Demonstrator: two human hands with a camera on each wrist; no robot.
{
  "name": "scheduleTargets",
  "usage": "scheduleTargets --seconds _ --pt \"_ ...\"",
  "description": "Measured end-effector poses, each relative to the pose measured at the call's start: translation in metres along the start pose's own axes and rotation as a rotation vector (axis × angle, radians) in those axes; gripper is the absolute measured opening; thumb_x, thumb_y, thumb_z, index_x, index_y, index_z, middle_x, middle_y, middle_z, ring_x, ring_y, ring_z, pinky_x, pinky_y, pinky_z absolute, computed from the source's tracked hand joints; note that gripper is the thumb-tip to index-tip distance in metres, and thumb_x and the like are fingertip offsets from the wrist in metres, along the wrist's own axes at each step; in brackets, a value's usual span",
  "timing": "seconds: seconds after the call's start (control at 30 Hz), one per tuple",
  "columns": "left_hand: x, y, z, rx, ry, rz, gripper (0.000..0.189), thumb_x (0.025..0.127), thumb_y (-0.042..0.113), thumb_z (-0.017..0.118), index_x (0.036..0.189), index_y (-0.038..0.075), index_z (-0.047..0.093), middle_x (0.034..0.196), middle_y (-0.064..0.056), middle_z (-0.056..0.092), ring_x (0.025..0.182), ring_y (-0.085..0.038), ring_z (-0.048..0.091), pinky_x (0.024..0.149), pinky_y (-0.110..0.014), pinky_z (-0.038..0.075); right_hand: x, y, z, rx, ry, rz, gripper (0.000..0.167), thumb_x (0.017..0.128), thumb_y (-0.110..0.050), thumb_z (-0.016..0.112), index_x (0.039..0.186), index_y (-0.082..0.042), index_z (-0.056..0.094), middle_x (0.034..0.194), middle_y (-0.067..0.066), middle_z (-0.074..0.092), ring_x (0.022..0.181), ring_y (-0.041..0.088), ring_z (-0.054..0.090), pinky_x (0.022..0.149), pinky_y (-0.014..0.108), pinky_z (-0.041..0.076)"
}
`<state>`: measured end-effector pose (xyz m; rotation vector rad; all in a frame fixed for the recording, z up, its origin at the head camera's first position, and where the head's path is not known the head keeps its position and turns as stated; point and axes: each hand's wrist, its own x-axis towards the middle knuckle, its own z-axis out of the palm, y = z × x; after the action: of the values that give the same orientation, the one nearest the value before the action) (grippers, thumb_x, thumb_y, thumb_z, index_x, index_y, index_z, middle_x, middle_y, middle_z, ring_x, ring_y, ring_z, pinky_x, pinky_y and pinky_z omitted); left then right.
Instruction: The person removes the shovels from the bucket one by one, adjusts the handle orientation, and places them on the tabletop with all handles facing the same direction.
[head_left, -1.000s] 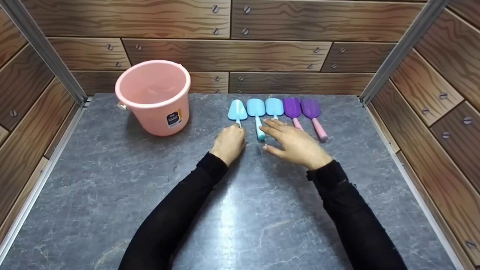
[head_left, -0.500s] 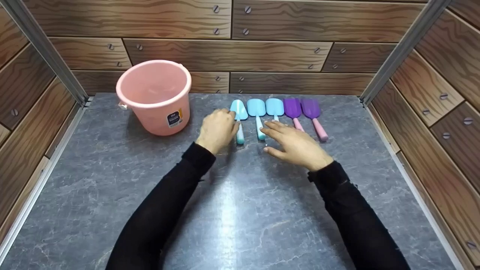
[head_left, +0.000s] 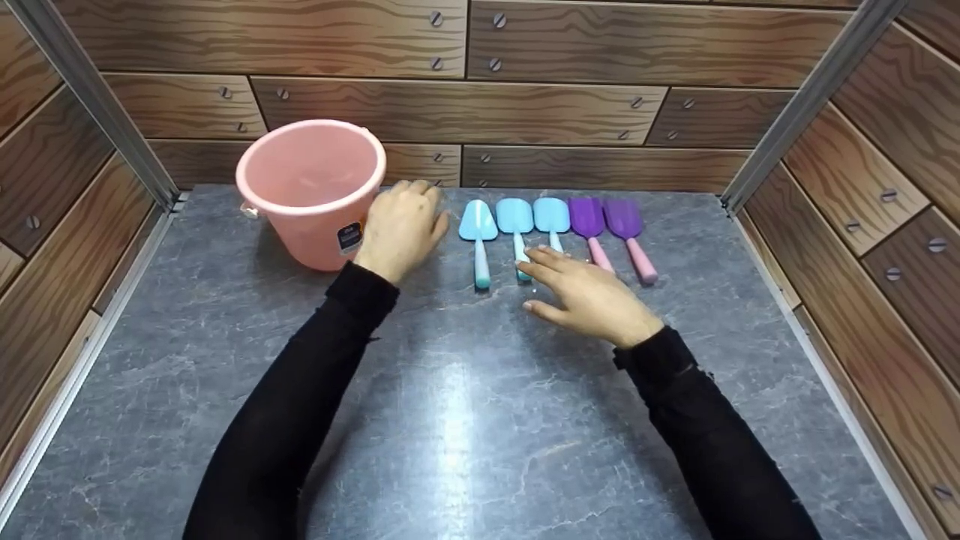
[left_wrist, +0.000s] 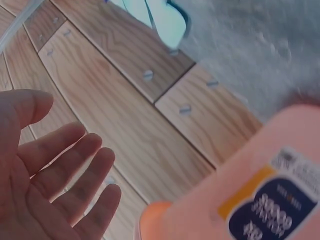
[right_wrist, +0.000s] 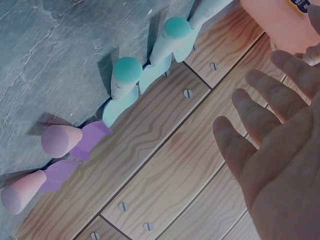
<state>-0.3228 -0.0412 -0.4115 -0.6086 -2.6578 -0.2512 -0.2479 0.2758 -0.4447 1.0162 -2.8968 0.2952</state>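
Observation:
My left hand (head_left: pixel 401 229) is just right of the pink bucket (head_left: pixel 304 236), overlapping its side in the head view. Its fingers are extended and hold nothing in the left wrist view, where the bucket's printed label (left_wrist: pixel 272 207) shows. A row of toy spades lies on the grey tabletop. Leftmost is a light-blue pointed trowel (head_left: pixel 478 222), then two light-blue spades (head_left: pixel 514 216) with teal-tipped handles. Two purple spades (head_left: pixel 624 217) with pink handles end the row. With fingers spread, my right hand (head_left: pixel 589 295) is over the handles of the middle spades, partly hiding them.
Printed wood-plank walls (head_left: pixel 570 112) enclose the table at the back and both sides. Metal posts (head_left: pixel 814 101) stand at the back corners. A bright reflection runs down the middle of the tabletop (head_left: pixel 454 420).
My left hand has moved away from the pointed trowel's handle, leftward and back to the bucket's side, leaving the trowel lying in the row. The right hand has hardly moved.

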Motion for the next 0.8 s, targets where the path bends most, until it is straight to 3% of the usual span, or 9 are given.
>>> scheduleTargets --seconds 0.27,0.5,0.8 --pt "0.009 -0.022 -0.018 -0.004 0.025 -0.009 0.043 0.119 0.033 0.065 0.139 -0.001 0.078 0.138 -0.023 0.083 0.129 -0.045 0.079 0.111 -0.061 0.066 -0.001 -0.003 0.001 -0.008 -0.009 -0.011 0.071 0.115 -0.046 0.075 0.172 -0.008 0.058 0.184 0.022 0.050 0.170 0.045 0.052 0.142 0.064 0.043" --pt "0.011 -0.044 -0.029 -0.003 0.038 -0.083 0.044 0.123 0.034 0.056 0.135 -0.002 0.078 0.136 -0.024 0.083 0.126 -0.047 0.080 0.104 -0.065 0.067 -0.002 -0.008 0.002 -0.013 -0.002 -0.024 0.071 0.115 -0.045 0.076 0.173 -0.009 0.057 0.183 0.022 0.051 0.171 0.044 0.052 0.140 0.064 0.046" --pt "0.010 -0.069 -0.035 -0.065 -0.030 -0.217 0.041 0.121 0.029 0.052 0.134 -0.002 0.076 0.134 -0.025 0.082 0.128 -0.054 0.077 0.101 -0.074 0.066 -0.003 -0.011 0.004 -0.011 0.003 -0.026 0.069 0.115 -0.041 0.077 0.173 -0.010 0.057 0.182 0.023 0.052 0.170 0.045 0.052 0.139 0.067 0.046"
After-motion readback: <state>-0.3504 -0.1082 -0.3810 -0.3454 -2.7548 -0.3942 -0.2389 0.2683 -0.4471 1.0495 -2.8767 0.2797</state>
